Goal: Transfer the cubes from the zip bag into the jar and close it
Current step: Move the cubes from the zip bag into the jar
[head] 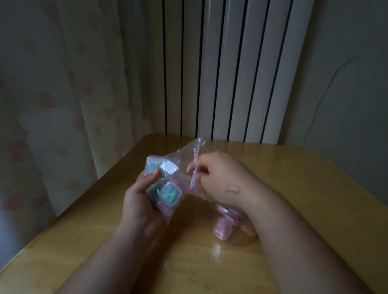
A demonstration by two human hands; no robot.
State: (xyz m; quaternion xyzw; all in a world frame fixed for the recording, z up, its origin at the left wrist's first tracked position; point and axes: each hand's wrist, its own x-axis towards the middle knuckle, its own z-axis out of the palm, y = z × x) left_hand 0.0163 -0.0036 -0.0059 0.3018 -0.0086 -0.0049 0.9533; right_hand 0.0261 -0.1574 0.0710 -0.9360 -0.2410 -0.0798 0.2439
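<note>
A person stands over a wooden worktop in a dim room, both bare forearms reaching forward; the left hand cups the bulging closed end of a clear zip bag, its grip clenched around the plastic with the thumb pressed on top; through the film show teal cubes in small clear cases, bunched against the left palm; the right hand pinches the bag's mouth, fingers closed on the red-lined zip strip, which runs up and away from the person; so the bag's long axis lies roughly level from left to right, cubes at the left end, opening at the right; directly below the right wrist, resting on the worktop, sits the clear jar, partly hidden by the arm, with pink cubes already visible inside; its rim cannot be made out, and no lid is in sight; the mouth of the bag is therefore the end nearer the jar, just above it, and the teal cubes would likely have to travel rightward and down, which suggests raising the left end so they slide towards the opening; the transfer looks partly done.
</note>
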